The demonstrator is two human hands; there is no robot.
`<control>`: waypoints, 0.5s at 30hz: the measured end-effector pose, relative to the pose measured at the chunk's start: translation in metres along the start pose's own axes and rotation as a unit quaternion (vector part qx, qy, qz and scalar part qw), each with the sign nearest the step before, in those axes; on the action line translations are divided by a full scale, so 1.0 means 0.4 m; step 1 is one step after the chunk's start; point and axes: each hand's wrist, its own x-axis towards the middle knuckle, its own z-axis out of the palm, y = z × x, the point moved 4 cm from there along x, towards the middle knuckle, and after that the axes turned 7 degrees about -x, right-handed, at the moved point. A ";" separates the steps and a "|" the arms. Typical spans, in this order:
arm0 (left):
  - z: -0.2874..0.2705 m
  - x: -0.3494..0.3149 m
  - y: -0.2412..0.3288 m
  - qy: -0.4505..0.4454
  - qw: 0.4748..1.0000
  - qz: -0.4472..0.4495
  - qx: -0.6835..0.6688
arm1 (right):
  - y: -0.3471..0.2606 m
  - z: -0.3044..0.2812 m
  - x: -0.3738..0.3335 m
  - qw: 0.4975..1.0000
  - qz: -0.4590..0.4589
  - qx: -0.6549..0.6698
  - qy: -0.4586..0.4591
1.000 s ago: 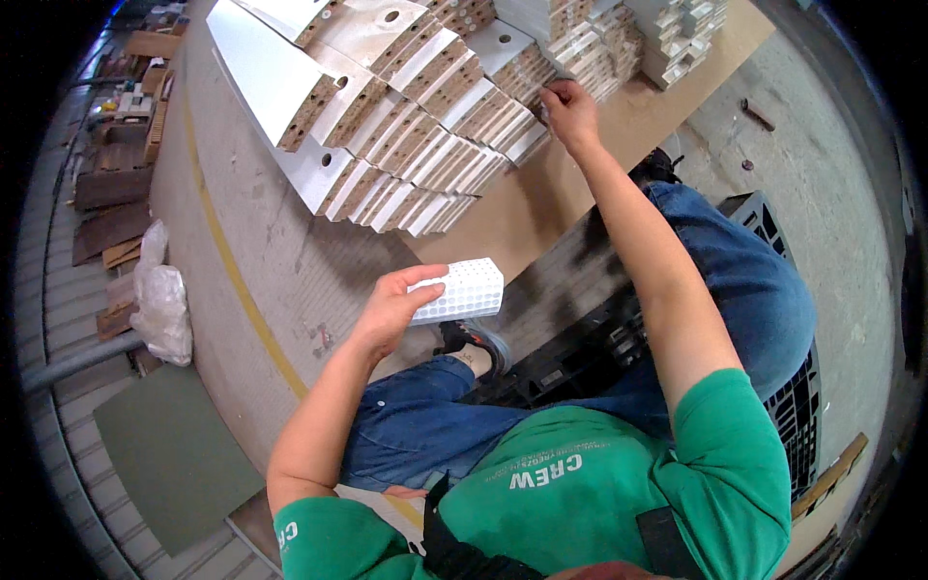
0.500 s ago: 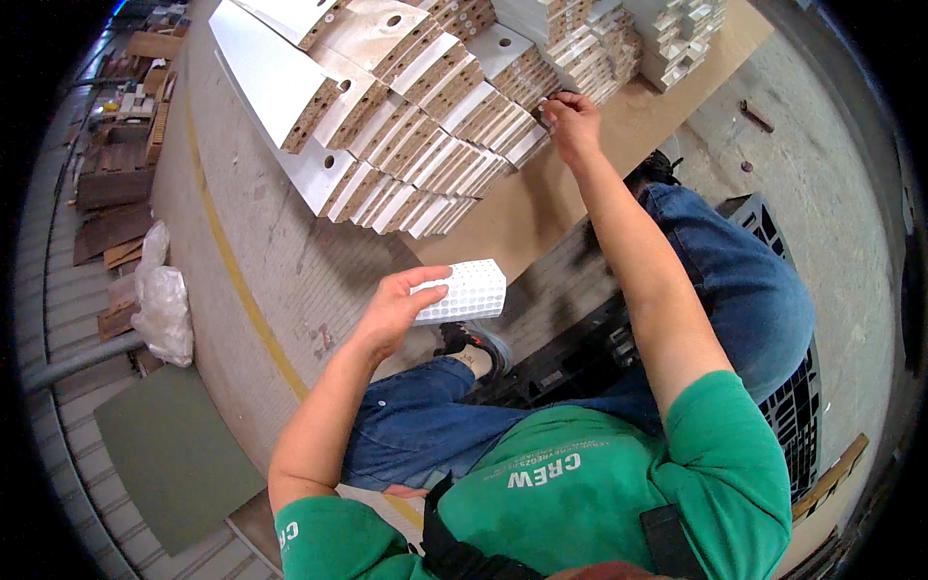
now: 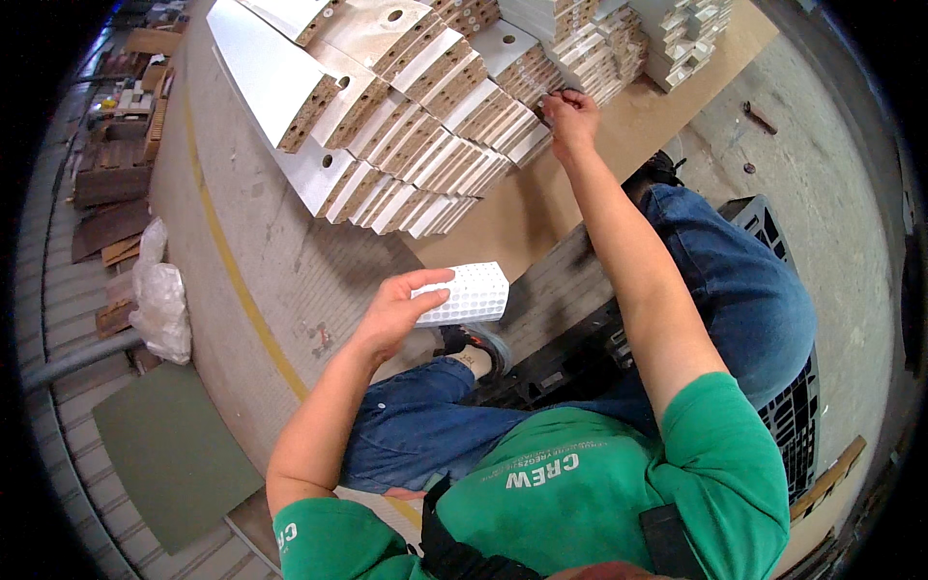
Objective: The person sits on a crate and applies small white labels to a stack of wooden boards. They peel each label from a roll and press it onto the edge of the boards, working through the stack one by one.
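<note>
My left hand (image 3: 398, 307) grips a white sheet of round stickers (image 3: 472, 292), thumb on top, held over the floor below the stacks. With bent, closed fingers my right hand (image 3: 572, 118) touches the raw edges at the right end of the nearest stack of white boards (image 3: 498, 124). Whatever its fingertips may hold is too small to make out. Holes dot the brown chipboard edges of these boards, and a few carry small white dots. Larger round holes show in their white faces.
The boards stand on a brown sheet (image 3: 541, 208). More stacked white pieces (image 3: 681, 43) rise at the back right. A black plastic pallet (image 3: 795, 425) lies beneath my legs. At the left are a plastic-wrapped bundle (image 3: 162, 304), a green panel (image 3: 174, 454) and a yellow floor line (image 3: 227, 253).
My right fingers have shifted slightly and bent closer against the board edges; the small pale spot seen at their tips is no longer visible. The left hand and sticker sheet have barely moved.
</note>
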 end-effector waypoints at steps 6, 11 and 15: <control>0.000 0.002 -0.003 -0.002 1.000 0.000 0.005 | -0.025 -0.020 -0.022 0.993 -0.005 -0.103 0.056; 0.006 0.002 0.000 -0.001 1.000 0.000 0.008 | -0.010 -0.052 0.018 0.986 -0.001 -0.164 0.016; -0.001 0.005 -0.007 -0.001 1.000 0.009 0.002 | 0.003 -0.055 0.009 0.998 0.060 -0.013 -0.019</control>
